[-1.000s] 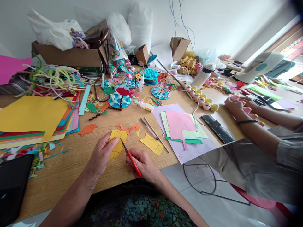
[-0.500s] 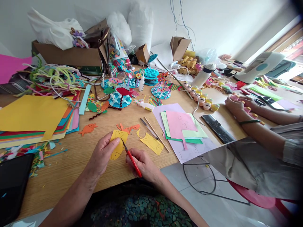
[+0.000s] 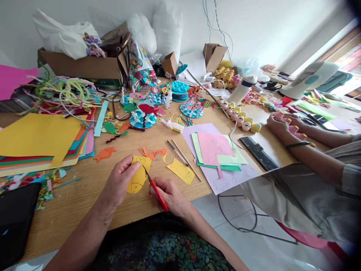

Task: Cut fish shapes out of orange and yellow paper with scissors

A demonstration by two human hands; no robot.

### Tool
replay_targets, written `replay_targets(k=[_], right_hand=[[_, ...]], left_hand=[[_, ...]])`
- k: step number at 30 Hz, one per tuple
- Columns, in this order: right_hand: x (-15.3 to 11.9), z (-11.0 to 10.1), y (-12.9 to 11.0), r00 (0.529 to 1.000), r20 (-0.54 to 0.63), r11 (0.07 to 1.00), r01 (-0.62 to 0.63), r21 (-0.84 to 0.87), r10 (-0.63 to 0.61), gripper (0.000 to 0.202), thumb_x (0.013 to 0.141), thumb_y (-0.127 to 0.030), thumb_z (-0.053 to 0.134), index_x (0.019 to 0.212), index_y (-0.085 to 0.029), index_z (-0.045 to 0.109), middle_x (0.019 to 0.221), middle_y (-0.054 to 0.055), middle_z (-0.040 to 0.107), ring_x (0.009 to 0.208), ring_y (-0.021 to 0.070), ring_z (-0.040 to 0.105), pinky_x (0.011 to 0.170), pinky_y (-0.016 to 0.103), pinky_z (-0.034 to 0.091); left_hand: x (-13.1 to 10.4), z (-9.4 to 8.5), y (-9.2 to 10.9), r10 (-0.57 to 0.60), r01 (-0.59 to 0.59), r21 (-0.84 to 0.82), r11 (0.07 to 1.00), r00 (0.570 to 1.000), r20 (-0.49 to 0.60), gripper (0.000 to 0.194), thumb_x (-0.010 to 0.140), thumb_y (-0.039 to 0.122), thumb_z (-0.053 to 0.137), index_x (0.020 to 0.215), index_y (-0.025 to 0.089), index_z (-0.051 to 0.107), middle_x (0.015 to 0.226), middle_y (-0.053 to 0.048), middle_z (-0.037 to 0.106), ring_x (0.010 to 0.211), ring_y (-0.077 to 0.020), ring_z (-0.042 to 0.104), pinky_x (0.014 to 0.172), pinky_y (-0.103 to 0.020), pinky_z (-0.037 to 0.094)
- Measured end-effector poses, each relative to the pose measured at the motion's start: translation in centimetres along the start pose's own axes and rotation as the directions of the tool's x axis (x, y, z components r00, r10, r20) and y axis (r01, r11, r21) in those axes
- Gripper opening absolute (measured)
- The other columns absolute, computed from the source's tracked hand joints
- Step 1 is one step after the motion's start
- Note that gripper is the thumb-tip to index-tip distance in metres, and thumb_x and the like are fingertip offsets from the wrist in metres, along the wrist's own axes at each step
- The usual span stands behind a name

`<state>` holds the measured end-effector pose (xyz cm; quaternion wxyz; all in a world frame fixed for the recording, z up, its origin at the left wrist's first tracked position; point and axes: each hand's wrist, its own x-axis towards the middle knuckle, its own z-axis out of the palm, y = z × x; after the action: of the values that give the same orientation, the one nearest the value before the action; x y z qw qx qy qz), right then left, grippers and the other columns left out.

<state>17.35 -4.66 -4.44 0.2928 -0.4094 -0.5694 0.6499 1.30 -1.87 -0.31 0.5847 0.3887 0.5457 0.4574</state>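
Observation:
My left hand (image 3: 120, 180) pinches a piece of yellow paper (image 3: 138, 177) with a fish outline drawn on it. Red-handled scissors (image 3: 158, 194) are gripped in my right hand (image 3: 168, 195), and their blades meet the right edge of that paper. A second yellow piece (image 3: 180, 171) with a drawn fish lies to the right, with a curled yellow strip by its corner. Orange paper scraps (image 3: 152, 153) rest just beyond my hands. To the left is a cut-out orange fish (image 3: 105, 153). A pen (image 3: 177, 153) and a thin wooden stick (image 3: 187, 160) lie on the table.
Coloured sheets (image 3: 39, 135) are stacked at left, near paper scraps and a black device (image 3: 18, 218). Pink, green and lilac papers (image 3: 216, 148) lie at right beside a phone (image 3: 260, 153). Another person's hands (image 3: 282, 128) hold small pink pieces. Finished fish crafts (image 3: 143, 118) and glue bottles stand behind.
The yellow paper in my left hand has shifted slightly left and tilted, and the scissors have moved a little with it. The other person's hands have moved slightly.

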Motion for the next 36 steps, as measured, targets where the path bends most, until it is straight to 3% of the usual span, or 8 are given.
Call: replay_targets(k=[6, 10, 19, 26, 30, 36], right_hand=[[-0.1, 0.8, -0.4, 0.998, 0.035, 0.970, -0.056, 0.239, 0.049, 0.041, 0.082, -0.057, 0.052, 0.075, -0.017, 0.051, 0.048, -0.007, 0.044, 0.037, 0.0062, 0.040, 0.036, 0.018, 0.028], [0.0, 1.2, -0.5, 0.997, 0.042, 0.953, -0.078, 0.294, 0.069, 0.046, 0.080, -0.062, 0.051, 0.077, -0.016, 0.053, 0.049, -0.007, 0.046, 0.037, 0.0063, 0.042, 0.036, 0.018, 0.029], [0.0, 1.1, -0.1, 1.000, 0.010, 0.966, 0.005, 0.257, -0.008, 0.045, 0.086, -0.058, 0.048, 0.066, -0.017, 0.046, 0.047, -0.005, 0.048, 0.037, 0.0053, 0.040, 0.038, 0.018, 0.031], [0.2, 0.8, 0.7, 0.996, 0.084, 0.933, -0.040, 0.358, 0.010, 0.049, 0.080, -0.064, 0.051, 0.080, -0.015, 0.053, 0.050, -0.006, 0.048, 0.038, 0.0069, 0.043, 0.037, 0.019, 0.030], [0.2, 0.6, 0.5, 0.998, 0.050, 0.955, -0.044, 0.293, 0.031, 0.047, 0.083, -0.061, 0.049, 0.084, -0.015, 0.055, 0.051, -0.006, 0.048, 0.039, 0.0068, 0.043, 0.038, 0.019, 0.030], [0.0, 0.8, -0.6, 0.999, -0.003, 0.987, 0.043, 0.156, -0.043, 0.046, 0.089, -0.056, 0.040, 0.084, -0.014, 0.058, 0.049, -0.006, 0.045, 0.040, 0.0070, 0.041, 0.041, 0.019, 0.031]], left_hand=[[-0.3, 0.8, 0.1, -0.008, 0.007, -0.079, 0.997, 1.000, -0.015, 0.018, 0.065, 0.032, 0.068, 0.071, 0.018, 0.059, 0.056, 0.006, 0.057, 0.048, -0.0095, 0.050, 0.045, -0.019, 0.039], [-0.6, 1.2, -0.1, 0.000, -0.001, -0.103, 0.995, 1.000, -0.004, 0.017, 0.066, 0.032, 0.067, 0.073, 0.019, 0.058, 0.058, 0.006, 0.057, 0.049, -0.0102, 0.049, 0.045, -0.020, 0.039], [-0.4, 1.7, -0.6, 0.026, -0.025, -0.133, 0.991, 1.000, 0.007, 0.013, 0.067, 0.030, 0.067, 0.069, 0.019, 0.061, 0.057, 0.005, 0.057, 0.053, -0.0117, 0.051, 0.050, -0.022, 0.041], [0.1, 0.9, 0.3, -0.159, 0.177, -0.220, 0.959, 0.983, 0.096, 0.021, 0.060, 0.029, 0.073, 0.075, 0.017, 0.065, 0.061, 0.002, 0.066, 0.052, -0.0128, 0.058, 0.050, -0.023, 0.046], [0.1, 1.0, 0.2, -0.151, 0.172, -0.251, 0.953, 0.983, 0.101, 0.021, 0.060, 0.027, 0.074, 0.077, 0.017, 0.066, 0.063, 0.002, 0.067, 0.053, -0.0117, 0.059, 0.049, -0.021, 0.046], [-0.3, 1.7, -0.1, -0.147, 0.152, -0.223, 0.963, 0.988, 0.040, 0.023, 0.059, 0.030, 0.073, 0.076, 0.017, 0.064, 0.060, 0.004, 0.063, 0.048, -0.0095, 0.052, 0.044, -0.019, 0.038]])
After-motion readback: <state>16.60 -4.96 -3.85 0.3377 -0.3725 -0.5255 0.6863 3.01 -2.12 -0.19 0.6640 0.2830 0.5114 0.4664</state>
